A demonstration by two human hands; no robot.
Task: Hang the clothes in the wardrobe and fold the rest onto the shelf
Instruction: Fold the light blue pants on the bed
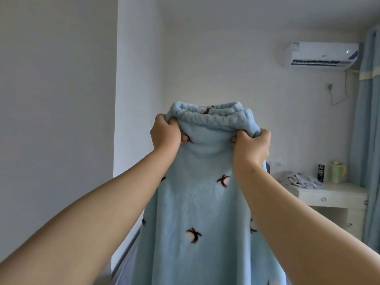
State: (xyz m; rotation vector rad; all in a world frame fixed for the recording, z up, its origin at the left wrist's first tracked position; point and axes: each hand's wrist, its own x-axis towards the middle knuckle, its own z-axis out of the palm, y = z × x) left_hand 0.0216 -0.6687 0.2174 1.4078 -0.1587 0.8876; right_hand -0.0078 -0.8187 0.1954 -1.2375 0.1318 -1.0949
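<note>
Both left hand (165, 132) and right hand (251, 144) clenched on gathered top edge of blue fleece garment (205, 192), wall (226, 58) well beyond.

No legible text: stickers on the air conditioner (320, 54) and print on the dark can (321, 172) are too small to read.

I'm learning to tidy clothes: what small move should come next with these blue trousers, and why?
Probably bring the left hand across to the right hand, halving the trousers: both grip the ends of the elastic waistband, and the cloth hangs free.
</note>
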